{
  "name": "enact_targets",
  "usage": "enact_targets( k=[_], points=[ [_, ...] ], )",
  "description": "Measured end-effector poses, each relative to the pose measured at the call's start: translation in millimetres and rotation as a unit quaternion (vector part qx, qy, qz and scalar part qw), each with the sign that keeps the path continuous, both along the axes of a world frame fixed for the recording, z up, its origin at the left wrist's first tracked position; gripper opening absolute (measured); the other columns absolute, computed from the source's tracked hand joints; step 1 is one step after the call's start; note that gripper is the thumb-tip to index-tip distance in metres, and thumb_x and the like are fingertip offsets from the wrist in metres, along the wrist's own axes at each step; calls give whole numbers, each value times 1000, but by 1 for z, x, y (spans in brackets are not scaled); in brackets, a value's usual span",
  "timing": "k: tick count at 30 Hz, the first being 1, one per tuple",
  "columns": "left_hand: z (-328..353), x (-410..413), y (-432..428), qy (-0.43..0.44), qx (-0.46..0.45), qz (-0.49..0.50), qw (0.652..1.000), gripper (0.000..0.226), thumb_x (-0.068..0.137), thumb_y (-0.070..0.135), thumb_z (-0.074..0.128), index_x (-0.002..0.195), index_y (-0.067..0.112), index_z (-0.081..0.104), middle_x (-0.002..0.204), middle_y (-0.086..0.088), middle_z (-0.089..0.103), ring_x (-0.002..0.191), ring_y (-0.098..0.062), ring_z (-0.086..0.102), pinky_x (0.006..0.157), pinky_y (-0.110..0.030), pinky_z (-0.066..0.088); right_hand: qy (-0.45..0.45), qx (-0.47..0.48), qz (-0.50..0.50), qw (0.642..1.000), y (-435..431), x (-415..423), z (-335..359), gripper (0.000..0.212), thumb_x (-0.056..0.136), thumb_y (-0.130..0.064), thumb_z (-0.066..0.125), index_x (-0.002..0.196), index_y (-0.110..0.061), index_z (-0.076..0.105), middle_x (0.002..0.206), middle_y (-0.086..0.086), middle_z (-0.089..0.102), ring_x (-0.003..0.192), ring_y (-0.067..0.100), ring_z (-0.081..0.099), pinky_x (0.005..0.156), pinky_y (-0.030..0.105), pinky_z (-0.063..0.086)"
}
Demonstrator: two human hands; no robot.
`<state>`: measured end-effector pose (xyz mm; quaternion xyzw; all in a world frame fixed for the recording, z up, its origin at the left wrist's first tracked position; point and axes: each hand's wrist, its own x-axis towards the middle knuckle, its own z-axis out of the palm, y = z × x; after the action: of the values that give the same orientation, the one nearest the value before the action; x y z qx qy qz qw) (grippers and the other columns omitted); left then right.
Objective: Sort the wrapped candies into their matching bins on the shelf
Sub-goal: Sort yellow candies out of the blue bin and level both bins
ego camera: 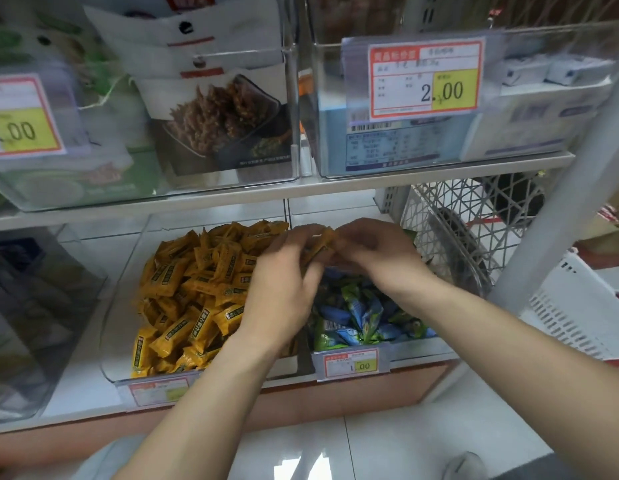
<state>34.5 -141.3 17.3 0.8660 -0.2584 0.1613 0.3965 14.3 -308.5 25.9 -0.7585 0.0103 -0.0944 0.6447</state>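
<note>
Nearest the camera, two bare forearms reach up over the pale floor tiles [405, 445] to the lower shelf [76, 393]. At its front stand two clear bins, side by side. The left bin [117, 323] is heaped with yellow candies [197, 289], and the right bin [422, 348] holds blue and green candies [356, 313].

Over the divider between them, the left hand [287, 275] and right hand [373, 251] meet with fingers curled. Both pinch a yellow candy [320, 242] held above the right bin; motion blur hides whether it is one piece or a few.

It should weigh almost nothing. The film wrapper looks slick and crinkly around what is probably a firm core, so it is likely to slide out of a loose grip rather than break. A pinch across the middle of the body should hold better than one on the thin crimped ends. Its match is the left bin, just beside.

Farther back, a white lattice basket [439, 209] stands to the right. The upper shelf [231, 199] carries more clear bins of packets and a price tag [425, 81].
</note>
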Motion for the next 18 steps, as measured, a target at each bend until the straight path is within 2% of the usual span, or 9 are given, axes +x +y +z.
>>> enact_targets(
  k=[1,3,5,8,10,12,13,15,18],
  points=[
    [0,1,7,-3,4,17,1000,29,92,27,67,120,28,61,105,10,68,93,-12,65,78,-23,49,1,9,3,1000,-3,-4,-1,7,94,-15,68,93,-21,72,91,3,76,85,15,74,77,25,59],
    [0,7,26,10,39,81,996,29,92,33,66,120,30,61,99,10,68,86,-14,66,72,-25,48,-8,-94,-30,995,-20,-6,-6,8,95,-26,67,94,-33,71,93,-11,75,89,3,69,75,13,52],
    [-2,17,49,30,70,139,987,31,94,37,63,123,26,60,103,5,68,91,-19,65,72,-29,48,14,-207,-64,976,-43,-5,-11,6,94,-30,67,98,-34,69,98,-15,71,92,1,66,71,7,44],
    [3,22,64,19,132,181,974,29,94,32,63,119,17,64,109,-7,68,99,-30,62,76,-41,54,87,-356,-29,930,-71,-7,-22,39,92,-44,65,127,-27,62,126,-2,61,116,16,58,89,23,43],
    [8,13,53,-40,186,205,960,27,90,30,64,112,16,66,97,-8,66,91,-32,60,68,-40,53,110,-424,44,898,-75,-14,-28,62,88,-65,57,142,-36,49,146,-4,47,135,19,42,104,33,38],
    [11,-3,32,-69,204,173,961,25,87,35,62,103,17,69,77,-1,59,71,-25,56,58,-32,46,125,-463,121,869,-69,-23,-37,80,78,-85,39,149,-50,31,161,-12,26,147,20,23,116,44,28],
    [11,-10,20,-55,206,123,969,25,89,37,59,102,19,70,78,1,60,71,-23,57,59,-32,47,132,-483,157,851,-63,-26,-43,85,73,-91,30,150,-54,23,164,-15,16,151,20,15,120,48,22],
    [2,-20,-5,-9,221,27,975,27,94,31,55,115,20,67,101,-1,67,92,-22,64,75,-34,54,147,-528,195,814,-57,-26,-54,92,68,-97,17,151,-57,13,166,-18,1,153,20,0,122,53,11],
    [-9,-18,-38,24,267,-6,963,38,94,28,54,129,16,57,124,-7,60,111,-28,59,88,-37,52,151,-552,186,798,-65,-12,-63,84,76,-92,21,152,-55,11,166,-18,-4,153,21,-3,122,54,10]
  ],
)
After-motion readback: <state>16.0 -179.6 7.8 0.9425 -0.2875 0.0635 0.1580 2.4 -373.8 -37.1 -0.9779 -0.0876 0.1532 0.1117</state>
